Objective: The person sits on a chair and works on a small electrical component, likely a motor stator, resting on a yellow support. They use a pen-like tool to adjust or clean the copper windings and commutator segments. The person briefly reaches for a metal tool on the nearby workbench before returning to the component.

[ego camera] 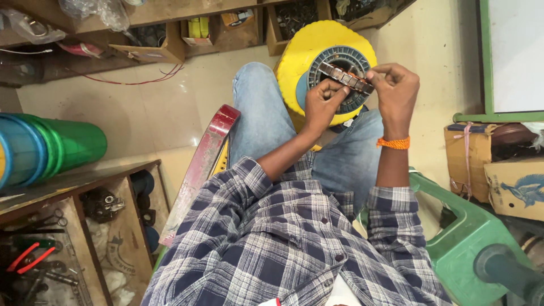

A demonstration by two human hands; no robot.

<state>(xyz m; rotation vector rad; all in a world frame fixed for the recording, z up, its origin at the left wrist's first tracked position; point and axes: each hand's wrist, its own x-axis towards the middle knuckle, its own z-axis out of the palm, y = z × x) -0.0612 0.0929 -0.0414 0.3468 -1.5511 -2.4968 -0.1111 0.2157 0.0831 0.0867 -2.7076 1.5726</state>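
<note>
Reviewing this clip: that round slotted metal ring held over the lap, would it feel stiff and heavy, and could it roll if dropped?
The slotted metal ring looks like rigid stacked steel, so probably stiff and heavy for its size. Both the left hand and right hand steady it. Being round, it could roll on edge.

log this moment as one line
left hand: grips metal ring | right hand: pinches ring's other end | under: yellow disc | seated

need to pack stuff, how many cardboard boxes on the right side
2: one taped box by the green stool, and a printed box beside it at the frame edge. More may be hidden.
</note>
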